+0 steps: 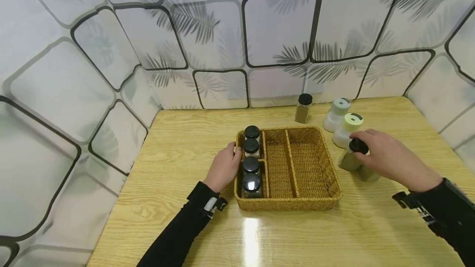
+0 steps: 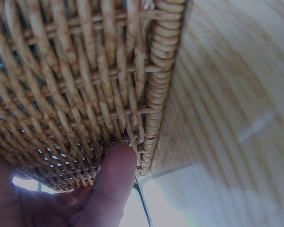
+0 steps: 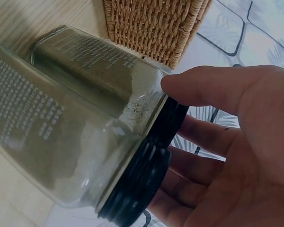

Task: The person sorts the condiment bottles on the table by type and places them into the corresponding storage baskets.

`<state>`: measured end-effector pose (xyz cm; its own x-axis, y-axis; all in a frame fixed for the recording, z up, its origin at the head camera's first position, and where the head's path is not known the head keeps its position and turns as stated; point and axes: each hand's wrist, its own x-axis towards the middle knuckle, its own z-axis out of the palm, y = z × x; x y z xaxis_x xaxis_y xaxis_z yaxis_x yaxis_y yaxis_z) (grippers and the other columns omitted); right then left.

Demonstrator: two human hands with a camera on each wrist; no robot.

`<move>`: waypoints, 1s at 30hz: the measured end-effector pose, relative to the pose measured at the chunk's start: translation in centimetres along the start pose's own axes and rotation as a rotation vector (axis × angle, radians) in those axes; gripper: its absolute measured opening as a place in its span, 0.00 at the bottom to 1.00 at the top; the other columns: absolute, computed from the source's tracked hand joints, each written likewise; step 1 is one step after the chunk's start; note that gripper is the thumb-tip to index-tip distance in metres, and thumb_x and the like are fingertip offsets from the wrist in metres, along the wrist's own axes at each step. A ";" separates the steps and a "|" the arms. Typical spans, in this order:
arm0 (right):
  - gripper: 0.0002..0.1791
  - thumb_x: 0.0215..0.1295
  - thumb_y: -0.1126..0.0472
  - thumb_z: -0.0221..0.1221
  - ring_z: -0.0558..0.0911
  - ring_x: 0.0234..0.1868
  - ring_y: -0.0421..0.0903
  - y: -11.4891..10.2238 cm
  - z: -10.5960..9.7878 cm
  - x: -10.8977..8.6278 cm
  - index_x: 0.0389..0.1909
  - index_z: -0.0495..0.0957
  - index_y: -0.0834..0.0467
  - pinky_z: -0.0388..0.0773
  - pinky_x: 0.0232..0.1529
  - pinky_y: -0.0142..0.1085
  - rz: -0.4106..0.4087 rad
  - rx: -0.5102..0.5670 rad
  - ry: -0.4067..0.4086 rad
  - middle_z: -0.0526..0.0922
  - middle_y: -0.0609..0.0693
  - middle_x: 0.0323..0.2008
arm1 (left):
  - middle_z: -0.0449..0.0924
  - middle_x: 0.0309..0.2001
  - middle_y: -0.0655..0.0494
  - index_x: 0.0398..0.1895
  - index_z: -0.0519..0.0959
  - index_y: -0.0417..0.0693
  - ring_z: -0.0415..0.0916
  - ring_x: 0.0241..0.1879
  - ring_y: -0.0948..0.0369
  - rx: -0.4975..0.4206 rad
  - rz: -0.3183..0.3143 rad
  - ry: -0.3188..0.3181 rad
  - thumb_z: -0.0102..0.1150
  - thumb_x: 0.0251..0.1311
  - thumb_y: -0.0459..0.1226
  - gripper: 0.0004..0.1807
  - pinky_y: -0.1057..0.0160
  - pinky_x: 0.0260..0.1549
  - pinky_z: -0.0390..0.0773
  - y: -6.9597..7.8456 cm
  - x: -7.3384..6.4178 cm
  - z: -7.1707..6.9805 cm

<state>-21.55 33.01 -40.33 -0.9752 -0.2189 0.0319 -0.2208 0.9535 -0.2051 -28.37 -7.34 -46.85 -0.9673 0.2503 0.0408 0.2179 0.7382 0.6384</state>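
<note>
My left hand [image 1: 224,167] grips the left wall of a wicker basket [image 1: 313,164]. In the left wrist view the thumb [image 2: 114,177] presses on the woven outer side. Several black-lidded jars [image 1: 251,181] stand in the basket's left compartments. To the right of the basket, my right hand [image 1: 389,158] holds a spice jar [image 1: 348,161] by its black lid, thumb and fingers on either side. The jar [image 3: 92,71] is clear glass with grey-brown powder and printed text. A second similar jar [image 3: 42,127] stands beside it, partly hidden by the hand in the head view.
Behind the basket stands another black-lidded jar [image 1: 302,110] with brown contents. A white container with a grey-green lid [image 1: 335,114] and one with a yellow lid [image 1: 349,129] stand at the basket's back right. Patterned panels [image 1: 278,32] border the wooden table [image 1: 178,147].
</note>
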 end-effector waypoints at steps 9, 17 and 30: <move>0.29 0.62 0.63 0.66 0.82 0.43 0.60 -0.1 0.1 0.0 0.62 0.72 0.71 0.78 0.40 0.55 -0.005 0.007 0.008 0.81 0.68 0.46 | 0.84 0.46 0.38 0.71 0.65 0.32 0.84 0.46 0.47 -0.003 0.002 0.001 0.33 0.80 0.48 0.31 0.47 0.50 0.80 0.0 0.0 0.0; 0.28 0.61 0.62 0.67 0.82 0.43 0.59 0.0 0.1 -0.1 0.61 0.73 0.70 0.78 0.40 0.54 -0.007 0.015 0.011 0.81 0.68 0.47 | 0.84 0.45 0.39 0.71 0.65 0.31 0.84 0.45 0.48 -0.005 0.005 0.002 0.33 0.80 0.49 0.32 0.47 0.50 0.80 0.0 0.0 0.1; 0.29 0.61 0.62 0.67 0.82 0.43 0.57 -0.3 -1.1 0.2 0.61 0.73 0.69 0.78 0.40 0.53 -0.019 0.010 0.014 0.80 0.67 0.46 | 0.84 0.44 0.39 0.71 0.64 0.31 0.84 0.45 0.47 -0.010 0.000 -0.002 0.33 0.80 0.49 0.32 0.46 0.52 0.79 -0.2 0.1 0.2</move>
<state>-21.68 32.89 -39.19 -0.9710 -0.2341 0.0493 -0.2392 0.9472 -0.2137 -28.44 -7.36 -47.13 -0.9671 0.2515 0.0386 0.2162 0.7321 0.6460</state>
